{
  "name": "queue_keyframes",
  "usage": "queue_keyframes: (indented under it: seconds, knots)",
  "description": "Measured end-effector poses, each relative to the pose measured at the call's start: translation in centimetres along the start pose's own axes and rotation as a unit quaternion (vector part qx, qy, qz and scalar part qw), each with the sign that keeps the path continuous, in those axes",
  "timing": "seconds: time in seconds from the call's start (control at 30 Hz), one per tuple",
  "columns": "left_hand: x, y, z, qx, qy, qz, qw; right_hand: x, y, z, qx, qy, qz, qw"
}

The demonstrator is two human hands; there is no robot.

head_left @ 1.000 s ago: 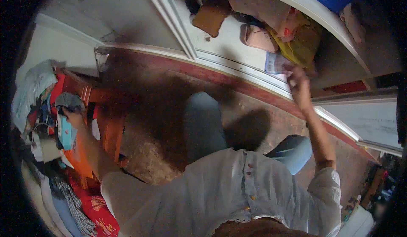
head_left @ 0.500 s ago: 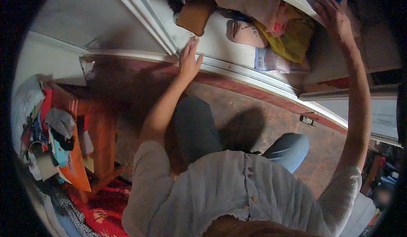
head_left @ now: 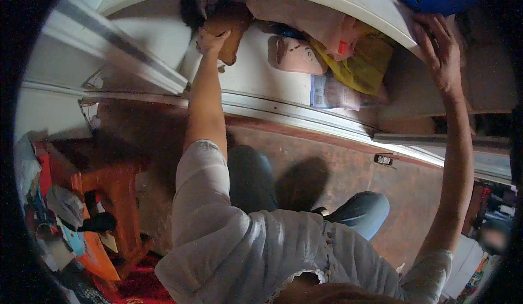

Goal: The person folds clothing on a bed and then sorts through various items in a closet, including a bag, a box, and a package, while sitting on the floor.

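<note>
The white shelf (head_left: 256, 81) held a brown bag (head_left: 231, 26), pink pouch (head_left: 294, 53) and yellow cloth (head_left: 365, 64). Since earlier, the left hand (head_left: 210, 40) had risen from the shelf's front edge, fingers curled against the bag; the right hand (head_left: 441, 48) lay open-fingered on the upper shelf edge (head_left: 348, 4).

The light is dim and warm. The white shelf (head_left: 261, 81) is the brightest part, and the floor (head_left: 348, 179) carries a dark soft shadow. Straight edges bend near the black rim. The left side is blurred by motion.
</note>
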State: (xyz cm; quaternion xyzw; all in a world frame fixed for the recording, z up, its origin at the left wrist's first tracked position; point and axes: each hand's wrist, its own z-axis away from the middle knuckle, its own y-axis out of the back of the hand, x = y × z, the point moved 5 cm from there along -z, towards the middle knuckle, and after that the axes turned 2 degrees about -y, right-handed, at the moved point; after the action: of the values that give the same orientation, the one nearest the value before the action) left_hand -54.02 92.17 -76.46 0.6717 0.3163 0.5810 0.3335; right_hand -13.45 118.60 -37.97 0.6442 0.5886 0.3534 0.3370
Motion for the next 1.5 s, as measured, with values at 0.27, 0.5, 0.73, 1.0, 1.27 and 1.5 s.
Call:
queue_keyframes:
  seconds: [0.27,0.5,0.73,1.0,1.27,1.5]
  knots:
    - [6.5,2.4,6.9,-0.13,-0.056,0.113,0.983,-0.5,0.5,0.1,-0.017,-0.054,-0.082,0.995]
    - [8.0,5.4,23.3,-0.26,0.04,0.471,0.842,-2.4,1.3,-0.3,0.033,-0.036,0.0,0.999]
    - [9.5,1.0,29.3,-0.17,0.059,0.472,0.863,-0.7,1.8,1.2,0.078,-0.156,-0.342,0.923]
    - [13.0,5.7,28.8,0.24,-0.13,0.228,0.935,1.9,3.5,3.8,0.046,-0.115,-0.072,0.99]
    - [28.9,-3.5,18.1,0.178,-0.369,0.122,0.904,1.6,3.0,3.2,0.106,-0.115,-0.044,0.987]
    - [30.2,3.6,21.6,-0.004,-0.234,0.459,0.857,4.1,2.9,5.6,0.117,-0.142,0.044,0.982]
